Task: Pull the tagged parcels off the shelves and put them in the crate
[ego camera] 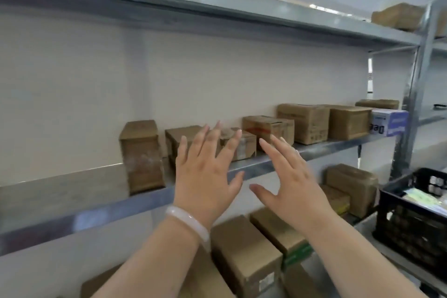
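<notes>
Left hand (pixel 205 172): raised in front of the middle shelf (pixel 96 215), fingers straight and spread, gripping nothing; a pale bracelet (pixel 186 221) circles the wrist.
Right hand (pixel 295 181): up beside the left, apart from it, fingers likewise splayed and empty, thumb pointing toward the other hand.
Parcels: a row of brown cardboard boxes lines the middle shelf. A tall box (pixel 142 157) stands at the left end. A small labelled box (pixel 244 147) sits behind the gap between the two hands. A red-striped box (pixel 268 130) and a larger box (pixel 304 122) follow to the right, with a white and blue box (pixel 389 121) at the far end.
Contact: the left fingertips overlap the small boxes, but whether they touch cannot be told.
Crate (pixel 399 220): black plastic, at the right edge below the middle shelf, with something pale and blurred inside.
Lower shelf: more brown boxes, one (pixel 244 256) between the forearms, another (pixel 353 186) near the crate.
Top shelf: one brown parcel (pixel 396 18) by the metal post (pixel 416 104).
</notes>
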Demonstrator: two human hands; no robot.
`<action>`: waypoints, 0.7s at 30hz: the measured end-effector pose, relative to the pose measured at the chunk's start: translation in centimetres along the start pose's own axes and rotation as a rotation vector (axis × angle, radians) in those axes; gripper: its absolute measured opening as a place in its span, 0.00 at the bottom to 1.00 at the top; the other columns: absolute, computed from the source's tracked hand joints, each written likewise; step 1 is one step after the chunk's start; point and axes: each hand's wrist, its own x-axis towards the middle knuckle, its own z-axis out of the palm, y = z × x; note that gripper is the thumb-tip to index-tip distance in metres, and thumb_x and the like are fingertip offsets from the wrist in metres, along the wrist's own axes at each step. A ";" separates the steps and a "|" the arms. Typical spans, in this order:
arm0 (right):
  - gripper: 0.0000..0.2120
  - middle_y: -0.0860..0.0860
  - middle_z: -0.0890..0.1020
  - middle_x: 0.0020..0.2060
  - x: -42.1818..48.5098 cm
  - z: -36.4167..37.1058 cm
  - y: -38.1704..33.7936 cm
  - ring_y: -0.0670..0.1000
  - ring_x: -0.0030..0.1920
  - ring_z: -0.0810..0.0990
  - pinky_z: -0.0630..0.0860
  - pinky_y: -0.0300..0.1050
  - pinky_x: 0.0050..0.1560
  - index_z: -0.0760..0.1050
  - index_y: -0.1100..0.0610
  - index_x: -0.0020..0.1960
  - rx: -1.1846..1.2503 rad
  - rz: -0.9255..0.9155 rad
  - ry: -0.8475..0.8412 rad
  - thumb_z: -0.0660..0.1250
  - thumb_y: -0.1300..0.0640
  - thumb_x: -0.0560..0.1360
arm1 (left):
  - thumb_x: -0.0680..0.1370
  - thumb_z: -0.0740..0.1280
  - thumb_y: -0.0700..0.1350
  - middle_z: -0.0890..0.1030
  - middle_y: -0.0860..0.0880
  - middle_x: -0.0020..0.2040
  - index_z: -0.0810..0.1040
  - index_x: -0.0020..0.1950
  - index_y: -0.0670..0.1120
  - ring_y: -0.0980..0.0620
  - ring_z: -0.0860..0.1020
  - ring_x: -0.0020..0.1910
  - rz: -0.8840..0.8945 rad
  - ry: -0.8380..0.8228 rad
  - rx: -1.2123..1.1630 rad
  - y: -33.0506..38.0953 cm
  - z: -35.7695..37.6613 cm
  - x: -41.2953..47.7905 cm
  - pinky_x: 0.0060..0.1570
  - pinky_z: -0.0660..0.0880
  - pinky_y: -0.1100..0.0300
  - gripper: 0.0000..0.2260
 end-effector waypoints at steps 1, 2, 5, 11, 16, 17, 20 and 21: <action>0.40 0.36 0.49 0.75 1.1 0.7 -0.9 0.37 0.75 0.41 0.46 0.43 0.73 0.45 0.37 0.77 0.037 -0.037 -0.002 0.63 0.37 0.73 | 0.73 0.67 0.61 0.65 0.46 0.77 0.64 0.77 0.56 0.44 0.62 0.76 -0.021 0.019 0.029 -1.0 -0.5 -0.1 0.73 0.59 0.38 0.33; 0.39 0.35 0.48 0.74 2.1 1.5 -1.9 0.37 0.75 0.40 0.47 0.43 0.74 0.45 0.37 0.77 0.068 -0.073 -0.004 0.62 0.37 0.73 | 0.73 0.66 0.60 0.66 0.46 0.76 0.65 0.76 0.56 0.44 0.62 0.76 -0.038 0.045 0.058 -1.9 -1.1 -0.2 0.73 0.59 0.39 0.32; 0.37 0.39 0.53 0.76 4.4 3.1 -4.4 0.37 0.74 0.42 0.47 0.42 0.73 0.50 0.40 0.78 0.171 -0.157 0.006 0.62 0.39 0.73 | 0.72 0.64 0.59 0.69 0.46 0.74 0.70 0.74 0.55 0.43 0.65 0.74 -0.108 0.133 0.135 -4.6 -2.7 -0.2 0.71 0.63 0.40 0.29; 0.33 0.40 0.51 0.77 7.6 5.0 -7.0 0.36 0.73 0.41 0.39 0.37 0.72 0.51 0.40 0.77 0.276 -0.269 -0.073 0.62 0.40 0.77 | 0.74 0.65 0.62 0.66 0.49 0.75 0.72 0.70 0.59 0.45 0.62 0.74 -0.517 -0.028 0.214 -9.4 -4.1 2.3 0.65 0.66 0.46 0.25; 0.30 0.39 0.51 0.77 9.3 6.2 -7.2 0.39 0.76 0.44 0.42 0.36 0.70 0.53 0.39 0.77 0.359 -0.291 -0.107 0.59 0.40 0.77 | 0.73 0.59 0.69 0.71 0.50 0.67 0.73 0.68 0.56 0.43 0.72 0.62 -0.731 -0.263 0.181 -11.6 -2.9 4.2 0.55 0.73 0.50 0.28; 0.30 0.39 0.51 0.77 9.5 6.5 -7.1 0.38 0.75 0.43 0.41 0.35 0.70 0.53 0.39 0.77 0.372 -0.297 -0.118 0.58 0.40 0.77 | 0.72 0.59 0.69 0.71 0.50 0.65 0.74 0.68 0.55 0.44 0.74 0.60 -0.760 -0.275 0.125 -11.7 -2.7 4.3 0.53 0.74 0.52 0.30; 0.29 0.40 0.55 0.77 9.9 7.3 -6.9 0.36 0.74 0.44 0.42 0.35 0.71 0.56 0.41 0.76 0.412 -0.317 -0.133 0.60 0.41 0.78 | 0.72 0.64 0.66 0.72 0.49 0.64 0.76 0.66 0.52 0.46 0.77 0.56 -0.780 -0.206 0.029 -11.8 -2.3 4.1 0.50 0.71 0.58 0.28; 0.29 0.41 0.55 0.77 9.9 7.4 -6.8 0.38 0.75 0.46 0.44 0.37 0.71 0.57 0.42 0.76 0.419 -0.320 -0.135 0.60 0.41 0.78 | 0.72 0.65 0.63 0.72 0.49 0.65 0.76 0.66 0.50 0.47 0.77 0.57 -0.780 -0.169 0.014 -11.8 -2.3 3.9 0.51 0.71 0.58 0.26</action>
